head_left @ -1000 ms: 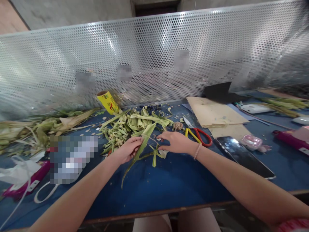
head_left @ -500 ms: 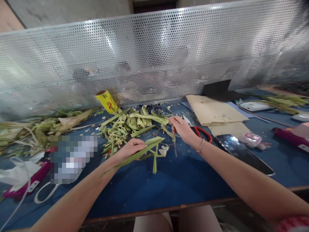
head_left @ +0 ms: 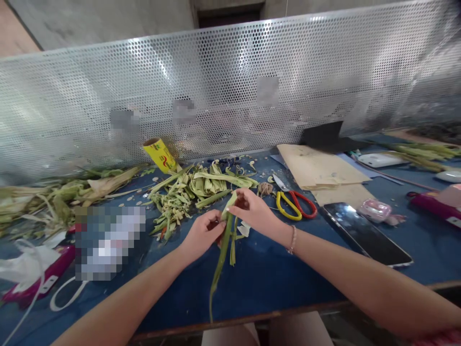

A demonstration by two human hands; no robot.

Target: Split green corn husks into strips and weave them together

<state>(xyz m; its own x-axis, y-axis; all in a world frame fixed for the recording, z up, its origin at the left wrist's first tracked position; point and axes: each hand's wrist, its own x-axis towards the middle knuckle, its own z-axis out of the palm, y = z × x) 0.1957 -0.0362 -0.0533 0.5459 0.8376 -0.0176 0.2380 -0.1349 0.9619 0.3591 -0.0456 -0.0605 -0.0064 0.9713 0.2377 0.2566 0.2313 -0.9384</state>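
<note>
My left hand (head_left: 203, 233) pinches a long green corn husk leaf (head_left: 224, 245) whose thin tip hangs down toward the table's front edge. Close against it, my right hand (head_left: 249, 210) grips the upper end of the same leaf, thumb and fingers pressed together. Folded green strips (head_left: 232, 250) dangle behind the leaf. Just beyond both hands lies a pile of green husk pieces (head_left: 209, 182), some curled or knotted. The fingertips are partly hidden by the leaf.
Scissors with red and yellow handles (head_left: 292, 204) lie right of my right hand, near a twine bundle (head_left: 265, 189). Further right are a phone (head_left: 363, 233) and brown cardboard (head_left: 320, 166). A yellow tube (head_left: 159, 154) leans by the perforated metal screen (head_left: 223, 86). Dried husks (head_left: 90, 187) lie left.
My right hand has come back from the pile to the leaf in my left hand. The leaf has turned from lying sideways to hanging down. The scissors' yellow handle is now uncovered.
</note>
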